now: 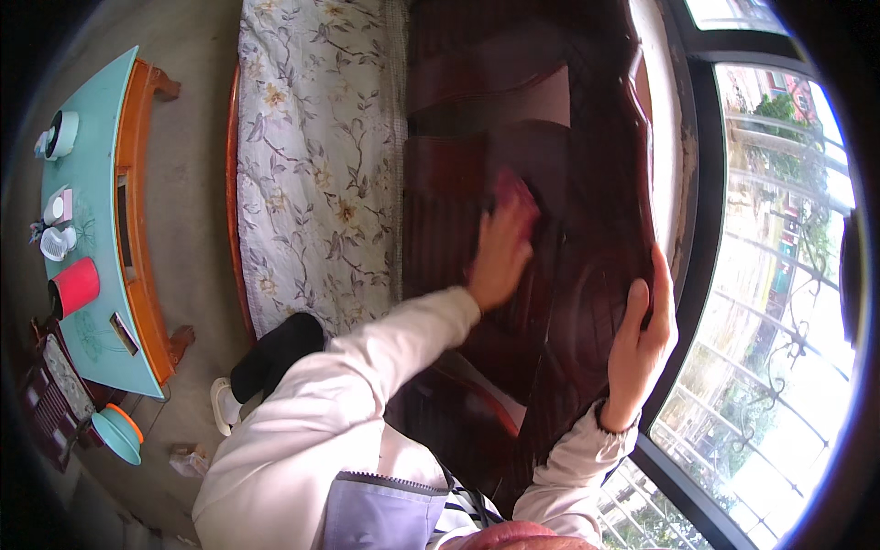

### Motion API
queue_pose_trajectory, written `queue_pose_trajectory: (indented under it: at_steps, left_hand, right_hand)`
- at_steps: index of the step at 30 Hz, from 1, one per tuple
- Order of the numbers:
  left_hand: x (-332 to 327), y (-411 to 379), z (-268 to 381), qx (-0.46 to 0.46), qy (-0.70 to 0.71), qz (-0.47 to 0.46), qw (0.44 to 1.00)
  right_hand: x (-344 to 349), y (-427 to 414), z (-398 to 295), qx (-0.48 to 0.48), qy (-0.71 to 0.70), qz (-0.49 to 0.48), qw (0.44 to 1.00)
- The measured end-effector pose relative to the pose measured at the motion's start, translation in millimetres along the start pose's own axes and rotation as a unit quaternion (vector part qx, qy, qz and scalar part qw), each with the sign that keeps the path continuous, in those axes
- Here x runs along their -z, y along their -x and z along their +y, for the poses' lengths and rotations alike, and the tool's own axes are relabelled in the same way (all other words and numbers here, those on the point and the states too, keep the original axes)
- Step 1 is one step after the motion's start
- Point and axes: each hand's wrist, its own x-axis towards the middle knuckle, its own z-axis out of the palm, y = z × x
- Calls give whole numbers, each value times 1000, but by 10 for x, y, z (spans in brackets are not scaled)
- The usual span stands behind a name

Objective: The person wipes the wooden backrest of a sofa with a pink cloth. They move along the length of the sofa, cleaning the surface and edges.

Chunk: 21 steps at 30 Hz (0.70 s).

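My left hand [504,258] is pressed to the slatted backrest of a dark red-brown wooden bench [467,289], holding a crumpled pink-red cloth [515,196]. Motion blurs both the hand and the cloth. On the right, my right hand [643,344] rests along the wavy top rail [641,124] of the backrest, its thumb apart from straight fingers. The undersides of those fingers are hidden. A pale floral seat cover [316,172] lies over the bench seat, left of the backrest.
Behind the backrest stands a barred window [777,275]. Across the floor at left is a wooden table [141,227] with a pale green top, bearing a red cylindrical container [77,287] and small items. Basins [117,436] and a small package [189,459] are near its lower end.
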Motion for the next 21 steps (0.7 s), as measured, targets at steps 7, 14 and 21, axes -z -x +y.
queue_pose_trajectory:
  at_steps: [7,14,21]
  left_hand:
    - [129,-183,-776,76,-24,114,990]
    - [-14,1478,566,40,120,-50,991]
    - [-45,413,366,-30,81,36,996]
  right_hand:
    - [-43,-14,15,69,3,21,997]
    - [-22,-23,54,57,5,25,998]
    - [-37,-1,112,67,-17,29,997]
